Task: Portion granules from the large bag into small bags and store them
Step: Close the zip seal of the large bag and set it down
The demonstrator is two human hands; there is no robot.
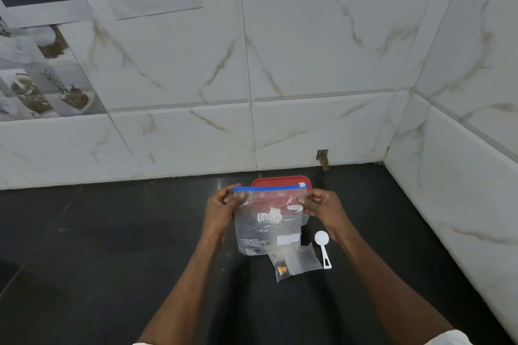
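A dark bench (112,246) runs into a marble-tiled corner. In the head view, the left hand (221,207) and right hand (319,206) each pinch a top corner of the large bag (269,221), held upright before a red-lidded container (280,180). Small bags (297,262) and a white scoop (322,244) lie just below. The step looks like opening the bag, so next its blue zip must part.

head-worn, angled down, near countertop (112,232)

Home kitchen corner: marble-look wall tiles (322,45), dark stone counter (98,232), red-lidded food container (280,180).
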